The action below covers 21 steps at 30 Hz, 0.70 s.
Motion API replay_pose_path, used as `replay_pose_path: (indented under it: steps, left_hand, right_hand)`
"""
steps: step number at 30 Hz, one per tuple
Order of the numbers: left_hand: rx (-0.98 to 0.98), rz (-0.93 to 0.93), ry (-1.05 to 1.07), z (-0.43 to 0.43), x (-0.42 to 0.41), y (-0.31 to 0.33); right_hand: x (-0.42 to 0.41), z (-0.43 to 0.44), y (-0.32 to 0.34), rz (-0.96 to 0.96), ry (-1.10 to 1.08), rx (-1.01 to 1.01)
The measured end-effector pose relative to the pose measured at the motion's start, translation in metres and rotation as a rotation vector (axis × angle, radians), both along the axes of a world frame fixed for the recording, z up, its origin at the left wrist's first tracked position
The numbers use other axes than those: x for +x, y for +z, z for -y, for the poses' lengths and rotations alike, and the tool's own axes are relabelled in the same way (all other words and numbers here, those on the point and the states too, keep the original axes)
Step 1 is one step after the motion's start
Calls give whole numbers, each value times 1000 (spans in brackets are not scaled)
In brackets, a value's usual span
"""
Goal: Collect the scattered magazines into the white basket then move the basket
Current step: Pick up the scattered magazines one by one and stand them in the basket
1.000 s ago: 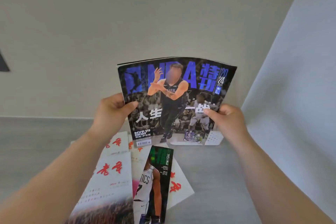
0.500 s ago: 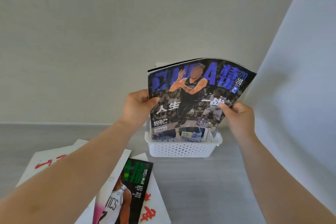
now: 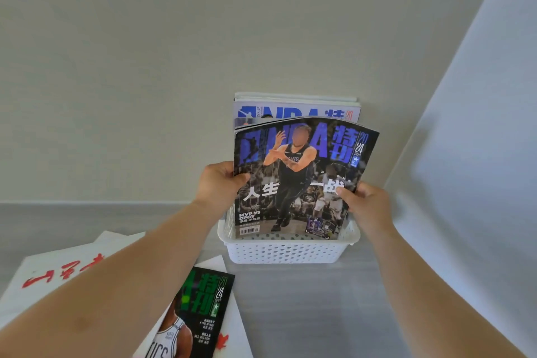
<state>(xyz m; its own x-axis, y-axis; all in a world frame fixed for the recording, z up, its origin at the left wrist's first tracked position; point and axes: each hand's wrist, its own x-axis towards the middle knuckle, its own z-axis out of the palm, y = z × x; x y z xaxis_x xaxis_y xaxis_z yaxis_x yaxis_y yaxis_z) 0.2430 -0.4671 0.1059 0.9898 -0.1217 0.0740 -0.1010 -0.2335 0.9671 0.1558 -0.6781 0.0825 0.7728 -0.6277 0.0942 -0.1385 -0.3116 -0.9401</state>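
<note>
Reaching forward from the lower corners of the view, both bare forearms are converging on a blue-and-black magazine (image 3: 299, 180) that is standing upright at about one o'clock of centre. The left hand (image 3: 219, 186) is gripping the magazine's left edge, thumb pressing on the cover and fingers hidden behind it; the right hand (image 3: 367, 206) is pinching the right edge in the same way, thumb on the front. The magazine's bottom edge is dipping inside the white basket (image 3: 286, 251), a perforated plastic tray that is sitting on the grey table (image 3: 313, 308) close to the wall. Behind the held magazine, other magazines (image 3: 295, 110) are already standing in the basket, leaning back toward the wall, the front one showing a pale cover with blue lettering. The held cover is showing a basketball player, big blue letters, white Chinese characters across the middle, "20 24" at the upper right, "MVP VS DPOY" at the lower left and a barcode beneath. At seven o'clock, a green-and-black magazine (image 3: 200, 314) is lying flat on the table, reading "24" and "KYRIE IRVING", overlapping white magazines with red characters (image 3: 62, 273) that are spreading toward eight o'clock under the left forearm.
</note>
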Motion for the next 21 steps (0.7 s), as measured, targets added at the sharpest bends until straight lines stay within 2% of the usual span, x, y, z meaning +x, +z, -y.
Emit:
replay_pose_path:
  steps: [5, 9, 16, 21]
  left_hand:
    - [133, 33, 30, 4, 11, -2]
    - [160, 142, 178, 5, 17, -7]
    - [132, 44, -53, 16, 17, -25]
    - [57, 37, -15, 24, 17, -27]
  right_hand:
    - [14, -2, -6, 5, -42, -62]
    - [22, -5, -10, 34, -86, -22]
    - [33, -11, -16, -26, 17, 121]
    - [41, -13, -15, -45, 21, 151]
